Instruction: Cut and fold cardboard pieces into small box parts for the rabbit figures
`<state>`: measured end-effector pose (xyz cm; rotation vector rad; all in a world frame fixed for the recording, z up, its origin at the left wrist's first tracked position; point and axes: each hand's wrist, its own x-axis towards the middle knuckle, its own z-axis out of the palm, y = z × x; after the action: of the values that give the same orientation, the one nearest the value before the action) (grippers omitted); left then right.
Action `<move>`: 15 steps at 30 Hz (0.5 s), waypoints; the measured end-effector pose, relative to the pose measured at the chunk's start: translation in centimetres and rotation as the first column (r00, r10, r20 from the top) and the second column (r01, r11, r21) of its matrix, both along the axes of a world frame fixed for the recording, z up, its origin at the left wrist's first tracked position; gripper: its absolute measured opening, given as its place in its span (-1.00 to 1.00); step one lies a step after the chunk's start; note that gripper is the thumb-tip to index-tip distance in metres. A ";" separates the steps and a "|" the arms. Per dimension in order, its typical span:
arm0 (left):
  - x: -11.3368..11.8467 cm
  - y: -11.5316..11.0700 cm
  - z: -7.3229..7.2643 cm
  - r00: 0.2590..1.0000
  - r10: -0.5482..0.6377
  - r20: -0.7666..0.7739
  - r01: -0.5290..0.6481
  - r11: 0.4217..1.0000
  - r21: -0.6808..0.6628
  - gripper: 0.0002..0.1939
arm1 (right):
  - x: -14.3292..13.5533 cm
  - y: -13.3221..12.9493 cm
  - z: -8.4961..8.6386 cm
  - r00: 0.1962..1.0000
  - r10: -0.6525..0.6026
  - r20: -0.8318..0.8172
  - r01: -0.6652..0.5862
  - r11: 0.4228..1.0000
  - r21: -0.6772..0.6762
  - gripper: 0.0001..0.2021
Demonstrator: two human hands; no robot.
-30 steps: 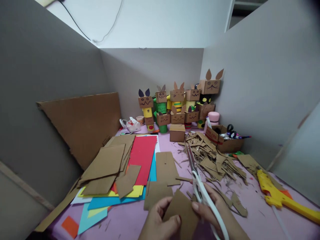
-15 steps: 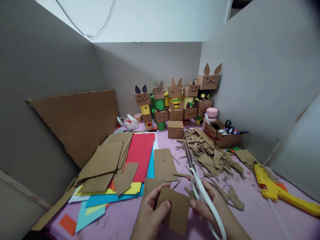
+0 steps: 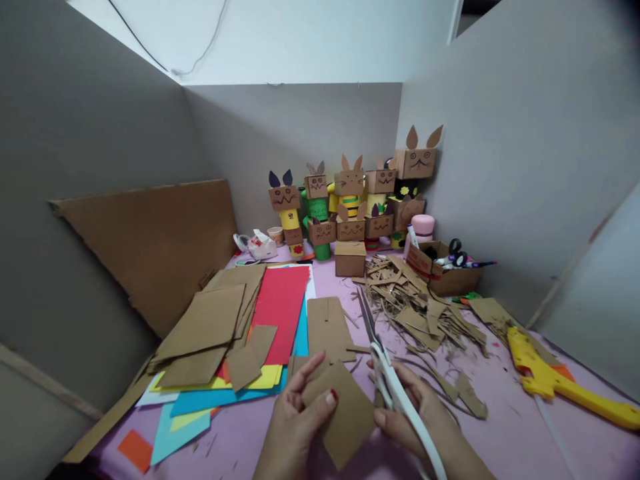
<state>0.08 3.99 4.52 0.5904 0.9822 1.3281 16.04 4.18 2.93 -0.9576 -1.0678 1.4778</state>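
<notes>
Pinching a brown cardboard square (image 3: 353,417) between thumb and fingers, the left hand (image 3: 293,417) is only partly closed, its thumb on the upper face and one finger stretched out. To the right of the square, the right hand (image 3: 430,407) is curled around white-handled scissors (image 3: 400,390), their blades pointing away beyond the square; its thumb is at the square's right corner, though whether it touches cannot be told. Just beyond the square lies a cardboard panel (image 3: 327,333) with a thin strip on it. Left of the square, a stack of cardboard sheets (image 3: 200,327) and a red sheet (image 3: 283,307) rest over blue and yellow paper on the purple worktop (image 3: 240,440). Right of the square and farther off spreads a heap of cardboard scraps (image 3: 420,313); well to its right lies a yellow glue gun (image 3: 545,383). Farthest beyond the square, eared cardboard figures (image 3: 350,227) stand behind a small closed box (image 3: 350,260).
</notes>
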 end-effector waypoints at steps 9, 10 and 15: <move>1.4 -0.7 -1.8 0.999 -0.040 -0.003 0.040 0.999 0.018 -0.56 | -1.5 0.1 -1.1 0.989 -0.140 -0.057 0.139 0.990 -0.012 -0.50; 1.4 -0.7 -1.9 0.999 -0.020 -0.025 0.021 0.999 0.038 -0.54 | -1.5 0.1 -1.1 0.991 -0.127 -0.045 0.127 0.992 -0.011 -0.50; 0.4 -0.3 -0.9 0.996 0.088 -0.034 -0.085 0.994 0.069 -0.43 | -0.5 0.1 -1.6 0.996 -0.032 0.088 0.028 0.999 0.042 -0.48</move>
<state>0.45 3.69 3.62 0.6319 1.0055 1.4361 15.51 4.30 1.28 -1.0138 -1.1382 1.3954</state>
